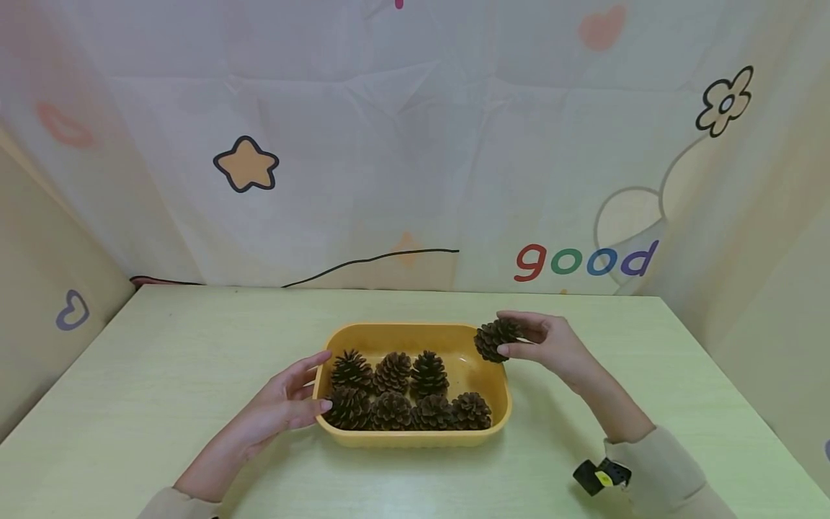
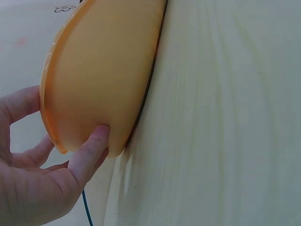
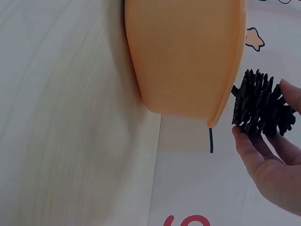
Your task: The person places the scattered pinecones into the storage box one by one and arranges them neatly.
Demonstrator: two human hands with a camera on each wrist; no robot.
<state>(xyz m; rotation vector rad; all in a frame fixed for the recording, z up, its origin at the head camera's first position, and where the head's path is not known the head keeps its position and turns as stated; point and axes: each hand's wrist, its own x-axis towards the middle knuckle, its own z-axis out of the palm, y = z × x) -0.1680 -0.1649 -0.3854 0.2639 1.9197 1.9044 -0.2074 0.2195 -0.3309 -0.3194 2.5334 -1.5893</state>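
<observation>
A yellow plastic basin (image 1: pixel 415 438) stands on the table with several brown pine cones (image 1: pixel 392 411) inside, in a back row and a front row. My left hand (image 1: pixel 285 404) holds the basin's left end, thumb by the front corner and fingers farther back along the rim. In the left wrist view, the fingers and thumb of that hand (image 2: pixel 51 174) touch the basin's outer wall (image 2: pixel 103 70). Over the back right corner of the basin, my right hand (image 1: pixel 547 346) pinches another pine cone (image 1: pixel 496 340) between thumb and fingers. The right wrist view shows this pine cone (image 3: pixel 258 103) beside the basin's rim.
A pale wooden table (image 1: pixel 194 360) lies under the basin. Behind it hangs a light printed cloth (image 1: pixel 389 166) with a star, a flower and the word "good". Cloth also borders the left and right sides. A small black device (image 1: pixel 599 476) sits by the right sleeve.
</observation>
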